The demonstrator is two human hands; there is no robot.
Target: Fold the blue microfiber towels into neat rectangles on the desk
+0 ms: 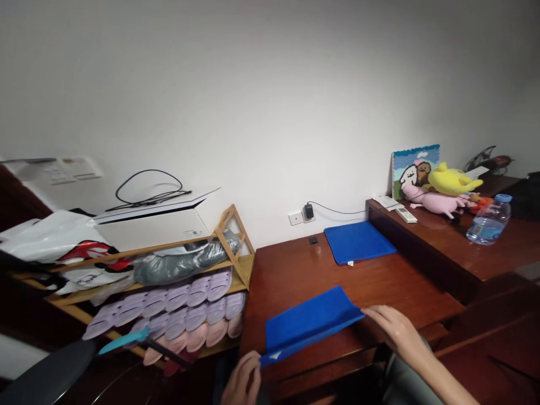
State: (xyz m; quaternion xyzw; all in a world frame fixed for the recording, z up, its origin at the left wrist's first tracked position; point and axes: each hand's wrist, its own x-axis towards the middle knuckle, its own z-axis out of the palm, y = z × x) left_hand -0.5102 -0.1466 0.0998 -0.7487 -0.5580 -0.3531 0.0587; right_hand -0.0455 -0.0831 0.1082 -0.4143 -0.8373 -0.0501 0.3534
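Observation:
A blue cloth (310,322) with a small white mark near its front left corner lies over the front of the brown wooden desk (287,275), its near edge raised. My left hand (243,379) pinches its front left corner. At the right corner, my right hand (390,325) has its fingers closed on the cloth's edge, thumb hidden below. Farther back on the desk lies a second blue cloth (358,242), flat, with a small white tag at its near edge. Neither hand touches that one.
To the left stands a wooden rack (240,264) with lilac slippers (198,289), pink slippers (217,332) and a white box (154,229). A raised desktop at right holds a water bottle (489,222), plush toys (436,201) and a remote (406,214). A black plug (309,211) sits in the wall.

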